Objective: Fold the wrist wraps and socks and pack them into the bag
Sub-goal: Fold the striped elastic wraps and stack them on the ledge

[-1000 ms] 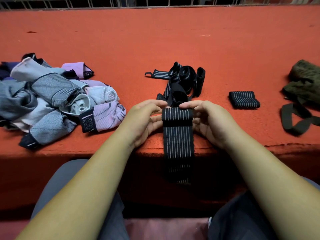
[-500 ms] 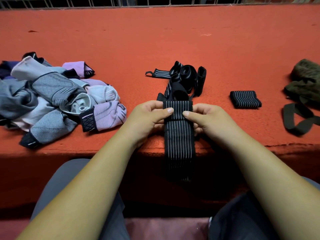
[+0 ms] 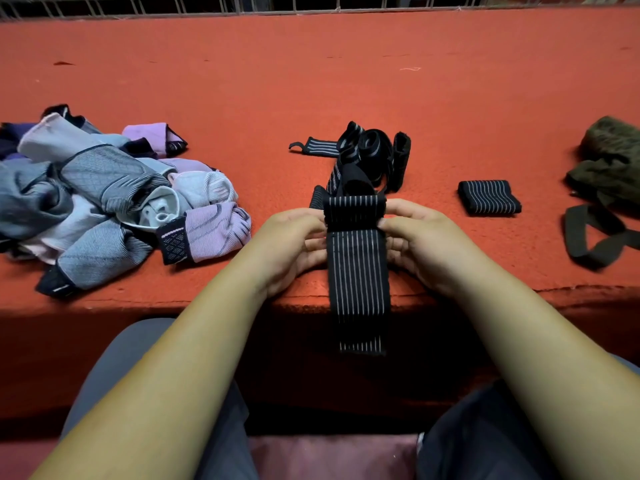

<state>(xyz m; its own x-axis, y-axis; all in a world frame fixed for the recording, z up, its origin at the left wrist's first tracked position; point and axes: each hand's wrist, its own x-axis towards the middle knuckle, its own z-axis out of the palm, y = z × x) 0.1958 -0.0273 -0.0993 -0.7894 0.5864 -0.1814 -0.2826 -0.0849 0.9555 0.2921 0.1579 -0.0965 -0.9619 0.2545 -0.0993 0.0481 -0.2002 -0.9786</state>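
Observation:
A black wrist wrap with white stripes [image 3: 358, 268] lies over the front edge of the red surface, its tail hanging down. Its far end is rolled into a thick fold. My left hand [image 3: 294, 244] grips the roll's left side and my right hand [image 3: 420, 239] grips its right side. Behind it lies a tangle of unfolded black wraps [image 3: 367, 157]. One folded wrap [image 3: 489, 197] sits to the right. A heap of grey, white and lilac socks [image 3: 114, 199] lies on the left. The olive bag [image 3: 613, 164] is at the right edge, its strap [image 3: 585, 237] looped in front.
The red carpeted surface [image 3: 311, 81] stretches far back to a metal railing [image 3: 242, 3]. Its front edge [image 3: 138, 303] drops off just above my knees.
The roll at the wrap's far end has grown thicker as both hands turned it. The hanging tail has shortened a little. Nothing else moved.

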